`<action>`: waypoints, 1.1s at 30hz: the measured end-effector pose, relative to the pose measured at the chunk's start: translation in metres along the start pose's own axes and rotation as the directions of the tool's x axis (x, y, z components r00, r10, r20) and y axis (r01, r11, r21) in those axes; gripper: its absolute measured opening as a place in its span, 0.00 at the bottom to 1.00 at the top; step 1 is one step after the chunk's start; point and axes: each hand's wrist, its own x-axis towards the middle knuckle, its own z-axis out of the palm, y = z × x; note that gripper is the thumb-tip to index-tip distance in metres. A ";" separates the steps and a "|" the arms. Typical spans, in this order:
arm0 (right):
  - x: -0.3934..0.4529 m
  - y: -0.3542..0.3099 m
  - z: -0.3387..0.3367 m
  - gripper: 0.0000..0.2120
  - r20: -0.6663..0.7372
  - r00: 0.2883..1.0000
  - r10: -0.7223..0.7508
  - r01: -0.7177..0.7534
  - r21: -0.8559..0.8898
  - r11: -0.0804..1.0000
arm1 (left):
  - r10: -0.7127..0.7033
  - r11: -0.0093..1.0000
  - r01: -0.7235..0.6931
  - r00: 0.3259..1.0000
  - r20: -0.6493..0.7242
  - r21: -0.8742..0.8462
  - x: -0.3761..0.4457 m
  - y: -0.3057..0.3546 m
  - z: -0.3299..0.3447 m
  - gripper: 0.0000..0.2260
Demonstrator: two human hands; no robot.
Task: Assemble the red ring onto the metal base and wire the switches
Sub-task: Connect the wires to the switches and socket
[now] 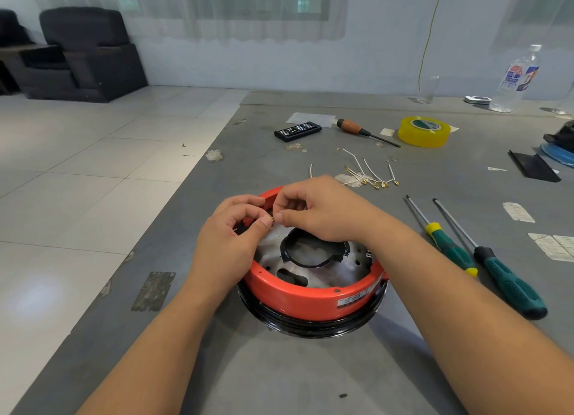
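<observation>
Since the glossy red plastic ring [310, 293] already sits on the round metal base [313, 324], near the front of the grey counter [279, 377], the first half of the job looks done, though whether the ring is fastened down cannot be told. Bright sheet metal and a black circular collar [313, 250] show inside the ring.

What is under way now is the wiring. The left hand [230, 228] and the right hand [323, 209] meet over the far left of the ring, their thumbs and forefingers closed to a tight pinch around a small brass-coloured terminal [272, 218]; each grip is all but shut on it. A small red switch part [247, 220] shows just under the left fingers, so I judge this terminal is being pushed onto a switch tab, but the tab itself is hidden.

Much seems left: a loose bunch of short white wires with brass connectors [369, 174] lies on the counter beyond the ring, unattached. Two green-handled screwdrivers [484, 259] lie to the right, untouched.
</observation>
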 end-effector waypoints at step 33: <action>-0.003 0.000 0.006 0.03 -0.072 0.997 0.003 0.002 0.066 0.998 | -0.126 0.924 0.143 0.989 0.073 -0.356 0.011 -0.022 -0.006 0.13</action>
